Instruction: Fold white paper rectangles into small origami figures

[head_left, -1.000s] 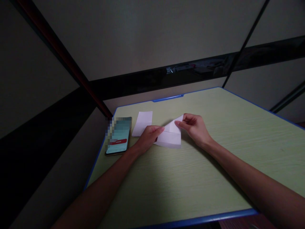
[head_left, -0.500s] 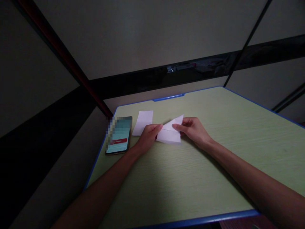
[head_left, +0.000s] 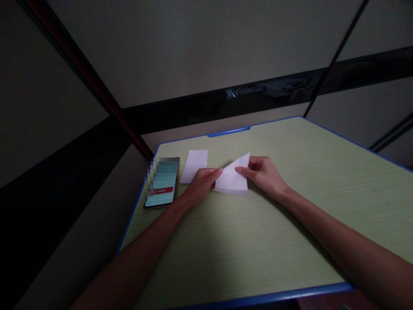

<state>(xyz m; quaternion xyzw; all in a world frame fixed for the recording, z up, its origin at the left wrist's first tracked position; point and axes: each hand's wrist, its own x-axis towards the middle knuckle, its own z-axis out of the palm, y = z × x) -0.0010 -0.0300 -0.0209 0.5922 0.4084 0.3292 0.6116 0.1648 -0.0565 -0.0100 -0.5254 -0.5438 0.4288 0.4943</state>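
The fingers of the left hand (head_left: 201, 184) are closed on the left side of a folded sheet of white paper (head_left: 230, 183), thumb on top; the fingers of the right hand (head_left: 266, 175) pinch its right side, below the pointed corner. The sheet thus lies between both hands, about equally near to each, its slanting upper edge rising from left thumb toward far right. Beyond the left hand lies a flat white paper rectangle (head_left: 196, 161), then a smartphone with lit teal screen (head_left: 163, 178), on the pale green wood-grain counter (head_left: 226, 245) with blue rim, before a dim grey panelled wall (head_left: 200, 51).
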